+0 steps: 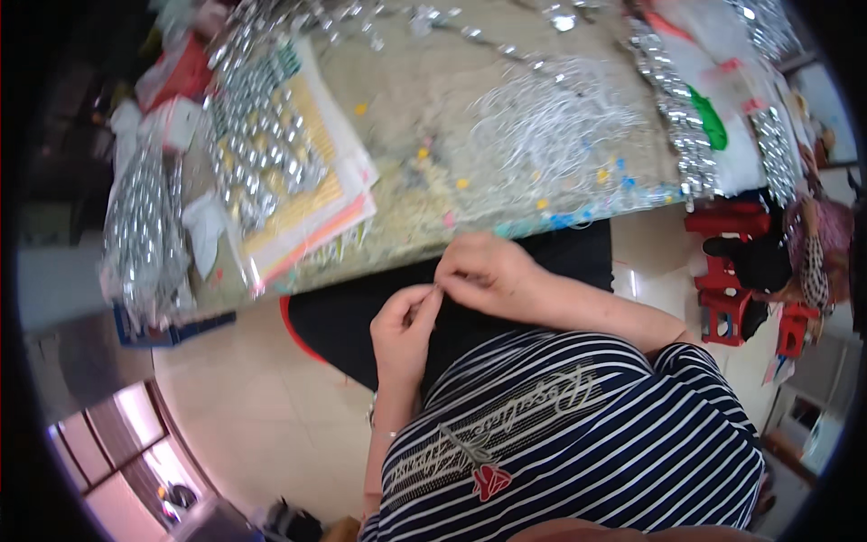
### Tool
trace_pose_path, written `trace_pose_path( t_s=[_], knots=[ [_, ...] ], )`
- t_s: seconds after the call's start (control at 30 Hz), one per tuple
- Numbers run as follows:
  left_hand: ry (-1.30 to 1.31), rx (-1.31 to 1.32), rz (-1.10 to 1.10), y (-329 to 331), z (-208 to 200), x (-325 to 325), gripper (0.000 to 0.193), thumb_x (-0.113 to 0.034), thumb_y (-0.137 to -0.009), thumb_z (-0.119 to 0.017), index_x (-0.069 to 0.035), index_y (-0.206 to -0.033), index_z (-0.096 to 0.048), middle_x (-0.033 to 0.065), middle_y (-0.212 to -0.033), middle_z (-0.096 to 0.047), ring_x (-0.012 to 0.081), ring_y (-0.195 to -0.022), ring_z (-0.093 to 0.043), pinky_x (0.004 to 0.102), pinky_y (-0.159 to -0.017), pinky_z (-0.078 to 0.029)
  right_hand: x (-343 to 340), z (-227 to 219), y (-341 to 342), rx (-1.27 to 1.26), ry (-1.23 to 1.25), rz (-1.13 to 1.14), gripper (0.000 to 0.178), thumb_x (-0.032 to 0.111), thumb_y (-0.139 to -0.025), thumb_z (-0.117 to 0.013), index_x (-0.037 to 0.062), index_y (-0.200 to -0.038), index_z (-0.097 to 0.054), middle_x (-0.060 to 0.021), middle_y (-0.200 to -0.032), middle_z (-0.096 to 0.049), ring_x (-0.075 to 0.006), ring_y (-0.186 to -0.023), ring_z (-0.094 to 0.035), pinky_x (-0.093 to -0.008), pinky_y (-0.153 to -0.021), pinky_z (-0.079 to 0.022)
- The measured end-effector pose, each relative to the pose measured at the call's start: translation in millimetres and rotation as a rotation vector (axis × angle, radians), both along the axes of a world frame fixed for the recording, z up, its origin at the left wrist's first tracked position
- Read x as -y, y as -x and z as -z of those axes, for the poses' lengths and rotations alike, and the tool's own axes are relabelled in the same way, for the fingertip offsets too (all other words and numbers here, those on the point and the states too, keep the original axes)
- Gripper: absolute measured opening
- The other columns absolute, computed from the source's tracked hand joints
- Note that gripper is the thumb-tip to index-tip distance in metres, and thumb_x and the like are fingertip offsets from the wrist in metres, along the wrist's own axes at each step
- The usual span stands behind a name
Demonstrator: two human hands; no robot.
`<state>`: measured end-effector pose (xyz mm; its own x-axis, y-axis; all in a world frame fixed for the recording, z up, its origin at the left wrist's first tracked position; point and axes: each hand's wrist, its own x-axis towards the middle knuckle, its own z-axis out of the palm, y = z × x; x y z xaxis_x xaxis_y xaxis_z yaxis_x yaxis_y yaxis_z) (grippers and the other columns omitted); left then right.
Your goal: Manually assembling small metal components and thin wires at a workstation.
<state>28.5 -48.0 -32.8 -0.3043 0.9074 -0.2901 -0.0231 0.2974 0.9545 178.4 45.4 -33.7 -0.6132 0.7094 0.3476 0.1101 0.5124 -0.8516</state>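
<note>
Over my lap, just off the table's near edge, my left hand point(404, 336) and my right hand point(490, 274) meet at the fingertips. Both are closed in a pinch. Whatever sits between the fingers is too small to make out. A loose heap of thin white strings point(558, 122) lies on the table beyond my right hand. Farther left, strands of shiny silver beads point(262, 135) rest on a yellowish printed sheet point(312, 203) with a pink and white border.
The worn, paint-spotted table point(406, 99) spans the far side. A plastic bag of silver strands point(149, 235) hangs at its left corner, and more silver strands point(673, 108) lie along its right edge. Red stools point(722, 303) and another person point(813, 244) are at the right.
</note>
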Motion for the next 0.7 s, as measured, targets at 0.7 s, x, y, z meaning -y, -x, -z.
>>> trace_pose_path(
  t_s=[0.7],
  knots=[
    [0.071,0.069,-0.021,-12,-5,-3,0.010,-0.003,-0.082,-0.067,0.002,-0.090,-0.068,-0.0051,-0.075,-0.056,0.0015,-0.065,-0.045,0.0159,-0.060,-0.036,5,-3,-15,-0.024,0.037,0.023,0.008,0.012,-0.077,-0.064,0.0055,-0.077,-0.061,-0.0104,-0.079,-0.056,-0.0302,-0.078,-0.057,-0.0387,-0.070,-0.045]
  ],
)
